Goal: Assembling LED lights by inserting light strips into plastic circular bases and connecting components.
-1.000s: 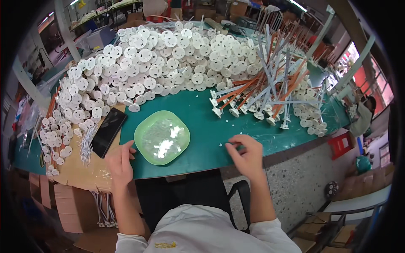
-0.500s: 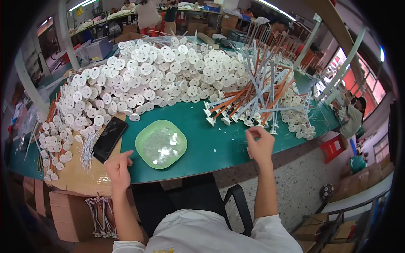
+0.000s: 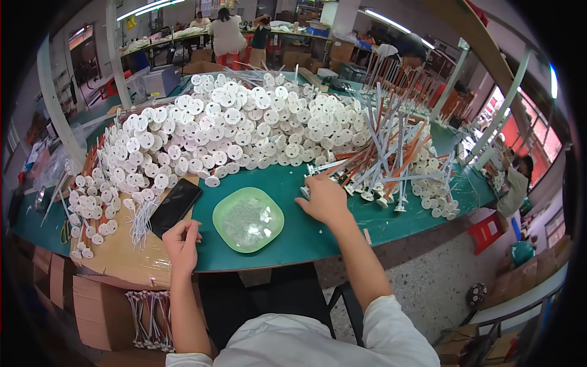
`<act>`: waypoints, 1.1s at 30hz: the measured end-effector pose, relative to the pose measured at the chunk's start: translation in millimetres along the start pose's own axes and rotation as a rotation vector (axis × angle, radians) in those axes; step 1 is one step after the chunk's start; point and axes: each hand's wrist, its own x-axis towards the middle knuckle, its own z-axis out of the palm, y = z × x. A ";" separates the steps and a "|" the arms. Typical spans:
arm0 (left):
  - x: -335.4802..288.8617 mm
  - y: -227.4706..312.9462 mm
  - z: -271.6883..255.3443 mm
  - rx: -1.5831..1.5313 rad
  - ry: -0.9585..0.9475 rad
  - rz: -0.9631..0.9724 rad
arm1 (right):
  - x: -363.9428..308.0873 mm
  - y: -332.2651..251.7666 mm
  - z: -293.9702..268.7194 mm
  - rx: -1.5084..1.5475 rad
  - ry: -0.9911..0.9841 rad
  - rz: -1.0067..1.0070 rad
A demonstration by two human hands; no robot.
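My right hand (image 3: 326, 199) reaches over the green tabletop, thumb and fingers around a small white disc-ended piece (image 3: 305, 192) at the left side of a loose bundle of grey and orange strips (image 3: 391, 144). The hand hides part of that piece. My left hand (image 3: 181, 243) is held with curled fingers at the table's front edge, beside a black phone (image 3: 175, 207); whether anything is in it is hidden. Between my hands stands a light green dish (image 3: 227, 242) with small shiny clear pieces (image 3: 251, 218) in it.
A large heap of white discs (image 3: 226, 122) spans the back of the table. White cords (image 3: 143, 220) lie on a cardboard sheet (image 3: 122, 260) at left. More bundled strips (image 3: 150, 318) sit below. A black chair (image 3: 348, 312) is close to me. Other people work further off.
My right hand has moved left and away from me, from the table's right front edge to the strip bundle's white ends. My left hand stays by the phone, fingers curled. The view has shifted slightly.
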 end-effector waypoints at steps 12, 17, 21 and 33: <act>-35.2 18.0 -5.9 -0.209 0.082 -0.161 | -95.3 -116.9 -47.3 0.648 0.445 -0.339; -102.0 87.5 5.0 -0.409 -0.446 -0.170 | -151.7 -139.1 -47.8 0.777 0.336 -0.610; -123.1 87.2 5.6 -0.576 -0.414 -0.230 | -152.2 -127.0 -36.6 0.757 0.265 -0.726; -147.3 79.6 9.1 -0.913 -0.671 -0.201 | -165.6 -125.8 -49.5 1.090 0.255 -0.831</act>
